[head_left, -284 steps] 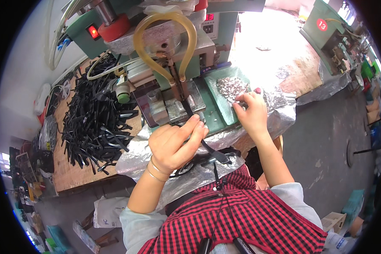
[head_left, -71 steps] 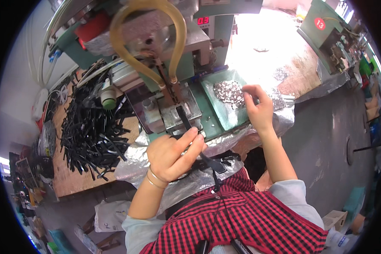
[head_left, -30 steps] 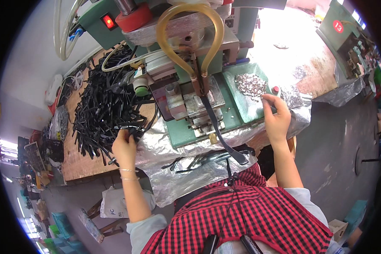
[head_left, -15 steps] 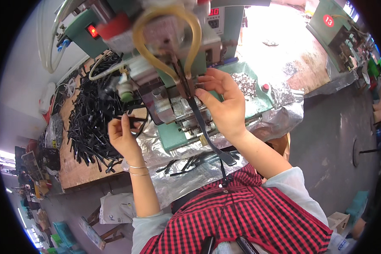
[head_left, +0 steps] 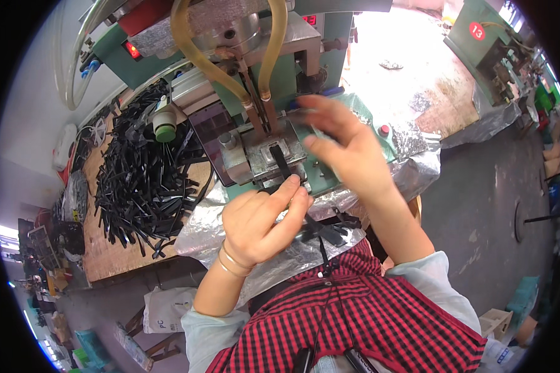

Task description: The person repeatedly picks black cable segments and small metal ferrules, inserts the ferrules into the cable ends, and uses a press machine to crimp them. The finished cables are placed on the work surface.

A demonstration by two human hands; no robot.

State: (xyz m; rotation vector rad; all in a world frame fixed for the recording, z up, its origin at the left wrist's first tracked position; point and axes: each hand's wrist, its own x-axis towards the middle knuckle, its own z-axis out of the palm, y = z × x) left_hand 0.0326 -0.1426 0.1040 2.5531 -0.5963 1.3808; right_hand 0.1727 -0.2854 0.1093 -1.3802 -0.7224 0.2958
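My left hand (head_left: 264, 217) pinches a black strap (head_left: 280, 163) between thumb and forefinger. The strap's far end lies on the metal fixture (head_left: 269, 154) of a green bench machine, under its narrow electrode tips (head_left: 261, 124). A gap shows between those tips and the strap. Past the fingers, the strap's near end is partly hidden and merges with other black strips (head_left: 333, 231) over the foil. To the right of the fixture, my right hand (head_left: 351, 149) is held up with thumb and fingers apart. Its fingers are blurred, and nothing shows in them.
A heap of black straps (head_left: 140, 180) covers the wooden table at left. Above it is a green-capped fitting (head_left: 165, 132). Yellow hoses (head_left: 274, 50) loop down to the machine's head. Silver foil (head_left: 199, 239) covers the front edge. Another green machine (head_left: 479, 43) stands far right.
My left hand has come right from beside the heap and taken hold of the strap. My right hand has drawn back to the right, off the strap. The machine's head has risen.
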